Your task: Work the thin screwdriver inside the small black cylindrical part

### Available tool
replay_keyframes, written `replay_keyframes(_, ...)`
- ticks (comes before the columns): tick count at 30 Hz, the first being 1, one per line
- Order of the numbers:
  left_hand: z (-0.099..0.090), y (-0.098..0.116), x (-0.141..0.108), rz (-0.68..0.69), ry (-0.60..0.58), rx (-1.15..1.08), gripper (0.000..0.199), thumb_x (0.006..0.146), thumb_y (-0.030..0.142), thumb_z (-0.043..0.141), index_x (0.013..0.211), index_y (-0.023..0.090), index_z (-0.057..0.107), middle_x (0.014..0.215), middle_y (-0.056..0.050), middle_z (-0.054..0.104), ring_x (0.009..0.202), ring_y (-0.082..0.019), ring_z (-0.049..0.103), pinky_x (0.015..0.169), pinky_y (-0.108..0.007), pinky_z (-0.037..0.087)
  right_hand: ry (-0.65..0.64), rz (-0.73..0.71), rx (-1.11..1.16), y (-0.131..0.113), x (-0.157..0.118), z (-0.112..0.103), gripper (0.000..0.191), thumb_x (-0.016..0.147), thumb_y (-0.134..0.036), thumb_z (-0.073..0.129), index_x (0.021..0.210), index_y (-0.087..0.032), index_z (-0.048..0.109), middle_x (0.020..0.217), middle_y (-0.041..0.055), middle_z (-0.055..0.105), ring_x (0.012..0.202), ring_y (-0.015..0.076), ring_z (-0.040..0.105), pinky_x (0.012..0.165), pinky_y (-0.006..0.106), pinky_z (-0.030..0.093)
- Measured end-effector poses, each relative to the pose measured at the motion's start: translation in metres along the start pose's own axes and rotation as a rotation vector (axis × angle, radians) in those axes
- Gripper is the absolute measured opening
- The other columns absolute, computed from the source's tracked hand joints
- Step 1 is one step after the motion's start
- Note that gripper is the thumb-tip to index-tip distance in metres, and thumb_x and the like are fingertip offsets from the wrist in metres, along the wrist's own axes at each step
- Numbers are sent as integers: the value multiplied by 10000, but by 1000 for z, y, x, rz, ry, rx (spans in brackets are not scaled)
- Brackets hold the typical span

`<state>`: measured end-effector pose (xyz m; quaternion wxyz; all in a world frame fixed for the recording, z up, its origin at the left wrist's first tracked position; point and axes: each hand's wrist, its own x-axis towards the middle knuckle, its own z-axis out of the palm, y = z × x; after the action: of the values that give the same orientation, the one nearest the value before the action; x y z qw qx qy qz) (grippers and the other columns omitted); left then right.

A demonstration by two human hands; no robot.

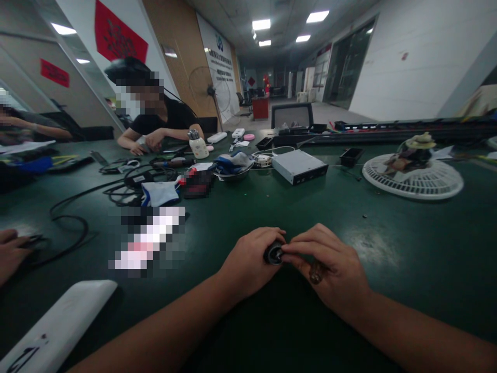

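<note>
My left hand (248, 259) and my right hand (330, 264) meet low in the view above the dark green table (404, 290). Between their fingers is a small black round part (274, 253) with a metallic ring at its open end. Its far side is hidden by my fingers. Under my right hand's fingers shows a small amber-brown cylindrical piece (316, 272), partly covered, and I cannot tell if it is gripped or a ring on a finger.
A co-worker's hand (11, 254) rests at the left edge, and a seated person (159, 124) works across the table. Black cables (70, 228), a metal drive enclosure (298, 166), a white fan grille (411, 176) and a white slab (58, 326) lie about.
</note>
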<state>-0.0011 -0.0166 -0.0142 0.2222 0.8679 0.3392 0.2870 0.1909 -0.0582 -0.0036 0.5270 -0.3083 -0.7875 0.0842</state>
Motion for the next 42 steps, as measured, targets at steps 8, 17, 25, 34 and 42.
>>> replay_keyframes(8,1,-1,0,94,-23,60,224,878,205,670,1101,194,657,1136,-58,735,1130,-227,662,1011,-394,502,-66,-1,-85,1,-4,2,120,897,-77,695,957,-167,747,889,71,701,803,192,594,667,332,489)
replay_keyframes(17,1,-1,0,109,-120,58,206,870,129,624,1068,184,641,1141,-75,724,1101,-234,656,990,-409,479,-156,259,-191,-2,-4,2,252,763,-97,800,909,-189,616,819,17,631,791,207,554,679,343,444)
replay_keyframes(25,-3,6,2,45,-37,120,193,828,78,569,973,207,570,932,-25,671,886,-210,605,826,-381,451,-115,239,-141,-8,-1,-1,127,850,-165,682,967,-175,633,893,53,588,859,226,553,728,371,453)
replay_keyframes(34,-4,8,3,-174,64,164,146,879,305,633,931,207,539,855,-13,634,767,-197,585,669,-332,422,141,83,119,-8,-12,-8,284,1019,-345,431,1105,-233,677,1011,86,567,978,270,566,786,432,468)
replay_keyframes(42,-2,8,3,-226,48,177,149,873,307,628,957,202,562,867,-20,629,778,-206,564,678,-353,419,247,287,307,6,-10,-1,259,1040,-339,471,897,-230,657,748,1,591,659,161,559,615,337,415)
